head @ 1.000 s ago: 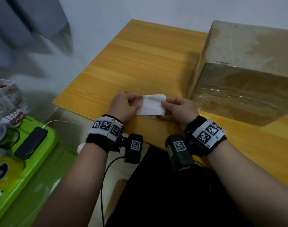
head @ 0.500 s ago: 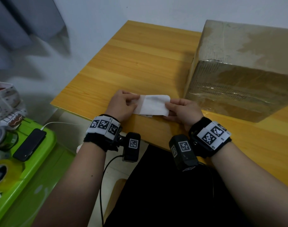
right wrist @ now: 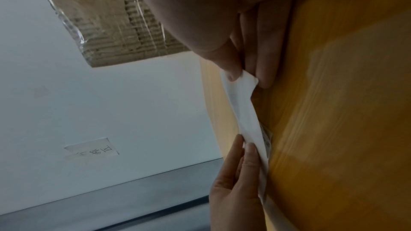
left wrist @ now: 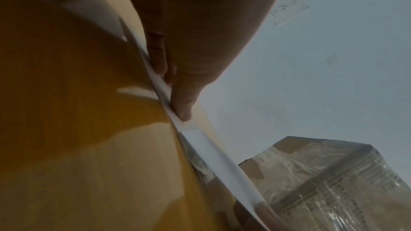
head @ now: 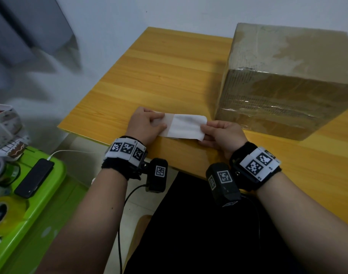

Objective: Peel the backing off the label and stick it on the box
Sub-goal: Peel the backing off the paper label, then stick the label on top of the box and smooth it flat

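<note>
Both hands pinch the label (head: 186, 126) – left hand (head: 147, 125) one end, right hand (head: 221, 135) the other – and the cardboard box (head: 287, 82) sits nearest the right hand.

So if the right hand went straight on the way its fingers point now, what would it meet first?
Probably the left hand. The right hand points leftward along the label that both hands pinch. The box stands off to the side, out of that line.

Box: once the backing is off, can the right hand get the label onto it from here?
Probably yes. The box stands just beyond the right hand, with only bare table between them. For now both hands pinch the label; left hand.
</note>
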